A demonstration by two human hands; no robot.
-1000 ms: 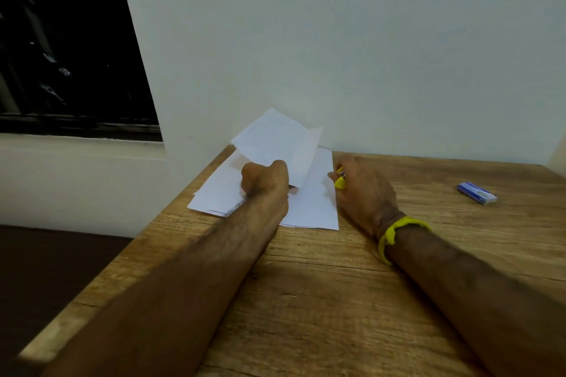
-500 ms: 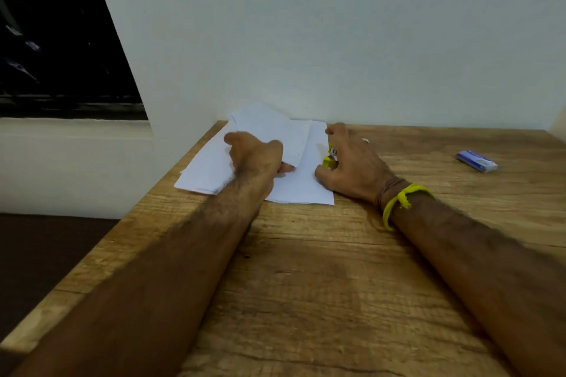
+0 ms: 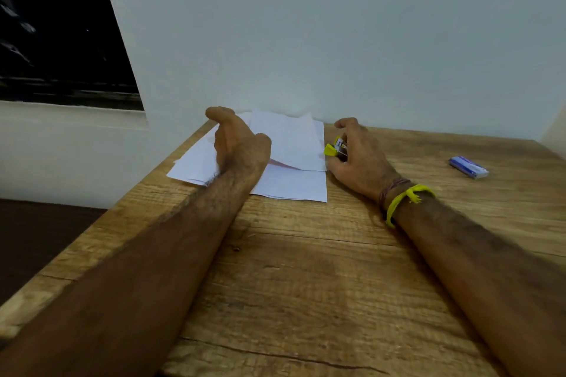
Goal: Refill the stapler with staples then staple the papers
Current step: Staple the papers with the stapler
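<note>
The white papers lie on the wooden counter against the wall. The left hand rests on them, fingers loosely spread. Just right of the papers, the right hand grips the yellow stapler; the blue staple box lies well right.

The left hand rests on loose white papers at the table's far left corner, fingers uncurled, gripping nothing. Just right of the papers, the right hand holds a small yellow stapler. Well right of that hand lies a blue staple box.
</note>
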